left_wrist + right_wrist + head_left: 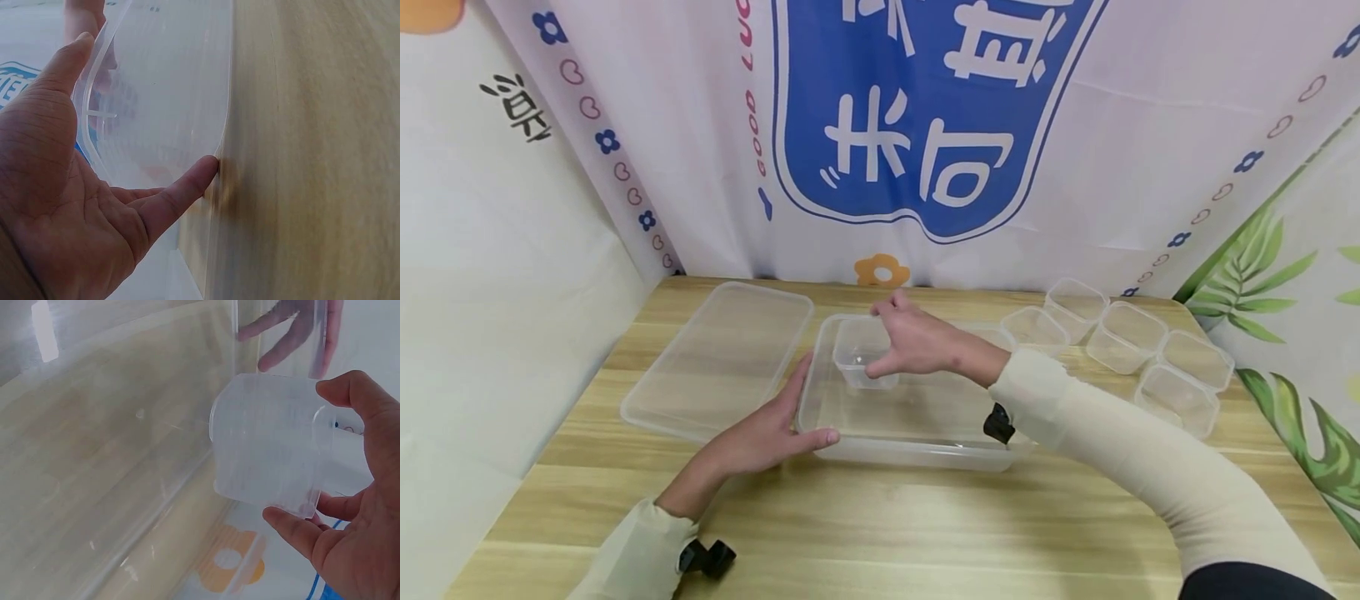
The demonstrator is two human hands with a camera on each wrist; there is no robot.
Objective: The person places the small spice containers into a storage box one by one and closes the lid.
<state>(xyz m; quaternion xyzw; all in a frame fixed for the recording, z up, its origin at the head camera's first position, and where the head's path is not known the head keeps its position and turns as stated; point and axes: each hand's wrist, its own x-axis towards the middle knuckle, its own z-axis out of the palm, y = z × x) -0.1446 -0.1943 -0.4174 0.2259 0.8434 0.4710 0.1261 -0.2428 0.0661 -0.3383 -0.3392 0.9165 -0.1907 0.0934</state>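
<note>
My right hand (917,337) pinches a small clear plastic container (859,354) by its rim, thumb on one side and fingers on the other. In the right wrist view this small container (269,440) is inside the large clear plastic box (917,454), near its left end; whether it touches the bottom I cannot tell. My left hand (767,429) rests against the large box's left end. In the left wrist view, the left hand (81,187) has its thumb up by the box's rim and extended fingers low along its wall (175,81).
Left of the large box lies a big flat clear lid (715,358) on the wooden table (880,533). Several more small clear containers (1123,337) stand grouped at the right. A printed curtain (1112,192) hangs behind the table's back edge.
</note>
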